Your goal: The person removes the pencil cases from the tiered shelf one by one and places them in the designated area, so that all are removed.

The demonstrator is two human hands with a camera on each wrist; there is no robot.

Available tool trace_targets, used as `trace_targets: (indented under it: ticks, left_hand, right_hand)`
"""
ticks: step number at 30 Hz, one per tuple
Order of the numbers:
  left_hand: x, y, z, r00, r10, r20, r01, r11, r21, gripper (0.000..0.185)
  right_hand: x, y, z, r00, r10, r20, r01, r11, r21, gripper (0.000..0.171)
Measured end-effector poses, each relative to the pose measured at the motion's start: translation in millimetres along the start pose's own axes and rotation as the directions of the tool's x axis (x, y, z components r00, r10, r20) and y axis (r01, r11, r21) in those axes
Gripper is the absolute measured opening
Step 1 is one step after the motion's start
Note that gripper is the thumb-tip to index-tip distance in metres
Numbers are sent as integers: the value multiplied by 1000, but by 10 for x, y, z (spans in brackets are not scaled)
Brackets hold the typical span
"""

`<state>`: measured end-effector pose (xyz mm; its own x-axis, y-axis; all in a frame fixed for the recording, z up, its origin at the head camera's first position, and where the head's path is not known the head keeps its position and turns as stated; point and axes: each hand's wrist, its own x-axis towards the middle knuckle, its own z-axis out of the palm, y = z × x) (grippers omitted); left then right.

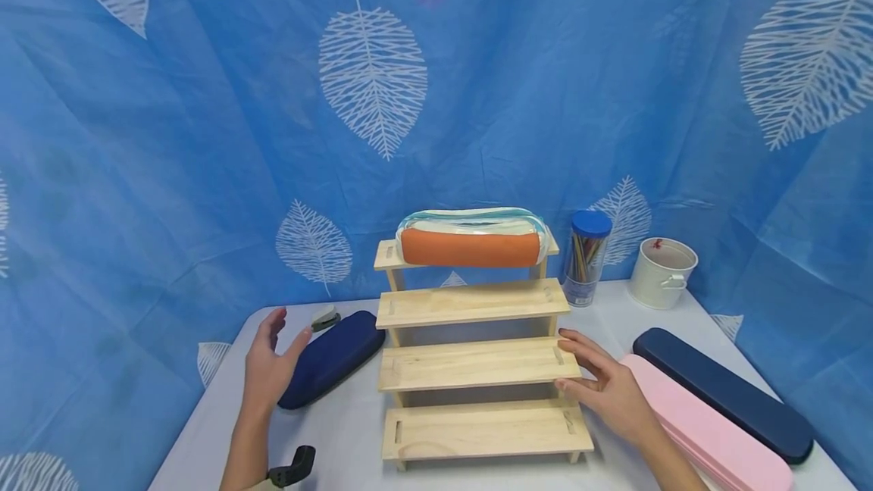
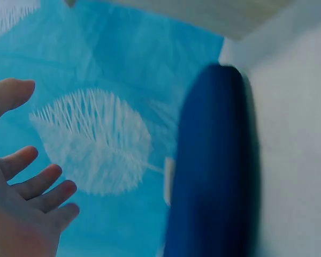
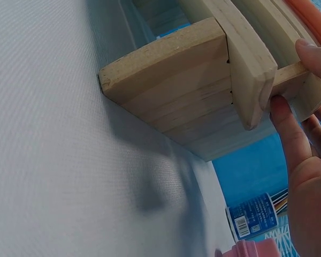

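A stepped wooden rack (image 1: 480, 364) with several shelves stands on the table. My right hand (image 1: 610, 392) holds the right end of a lower-middle shelf, its thumb at the front edge and fingers toward the back edge. In the right wrist view, fingertips meet the shelf's end beside the rack's side panel (image 3: 171, 91). On the top shelf lies a clear pencil pouch with an orange front (image 1: 470, 248). My left hand (image 1: 267, 362) is raised with spread fingers, holding nothing, next to a navy zip case (image 1: 334, 358). That case also shows in the left wrist view.
Behind the navy case sits a small green-and-white object (image 1: 326, 317). At the back right stand a blue-lidded tube of pencils (image 1: 584, 258) and a white metal bucket (image 1: 661, 275). A pink case (image 1: 705, 423) and a dark blue case (image 1: 723, 392) lie right of the rack. Blue leaf-print cloth hangs behind.
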<state>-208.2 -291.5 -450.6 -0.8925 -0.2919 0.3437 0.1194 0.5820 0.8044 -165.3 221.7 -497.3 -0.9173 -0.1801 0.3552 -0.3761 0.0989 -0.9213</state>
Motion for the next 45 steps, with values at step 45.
trace_targets:
  ticks: [45]
  left_hand:
    - [516, 1558, 597, 911, 307, 275, -263, 947, -187, 80]
  right_hand:
    - [-3, -2, 14, 999, 6, -45, -9, 998, -62, 55]
